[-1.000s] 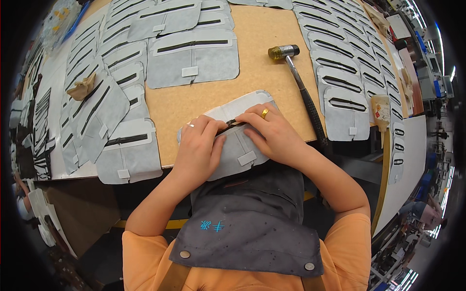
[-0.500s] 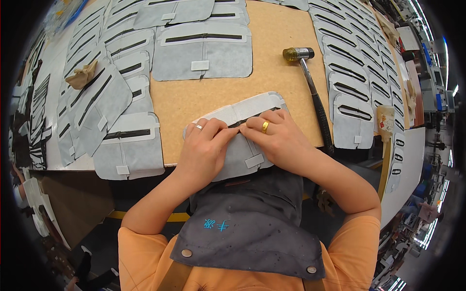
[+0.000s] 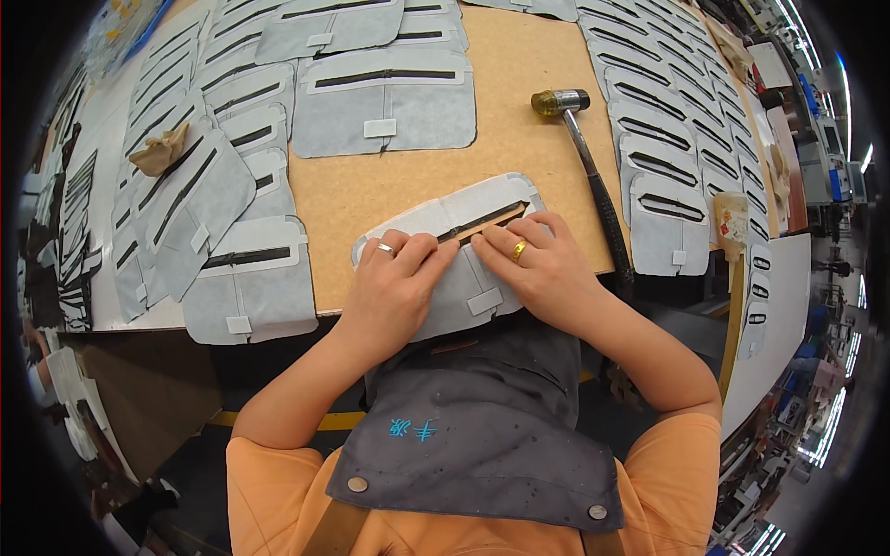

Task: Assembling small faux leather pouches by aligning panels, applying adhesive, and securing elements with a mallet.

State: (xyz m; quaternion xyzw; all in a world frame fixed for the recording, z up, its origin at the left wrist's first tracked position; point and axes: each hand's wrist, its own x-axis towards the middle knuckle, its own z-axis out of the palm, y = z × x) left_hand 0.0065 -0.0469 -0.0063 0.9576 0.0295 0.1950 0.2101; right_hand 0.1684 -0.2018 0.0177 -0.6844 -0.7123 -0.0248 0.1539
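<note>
A grey fabric panel with a long black-edged slot lies at the table's near edge, its lower part overhanging toward my apron. Fingers bent, my left hand pinches the near lip of the slot around its middle. Close beside it, my right hand pinches the same lip with thumb and forefinger. Tan board shows through the gap between the lips, above my fingertips. A white tab sits on the panel below the slot. The fingertips partly hide the black edging.
Right of the panel lies a hammer with an amber head. Similar grey panels lie beyond and at left, with rows of slotted ones at right. Crumpled tan paper rests on the left panels. A brush-like tool stands at the right edge.
The slot's lips have parted, and the tan board now shows between them. My fingertips have moved slightly apart, the right ones to the right. The whole view has shifted a little.
</note>
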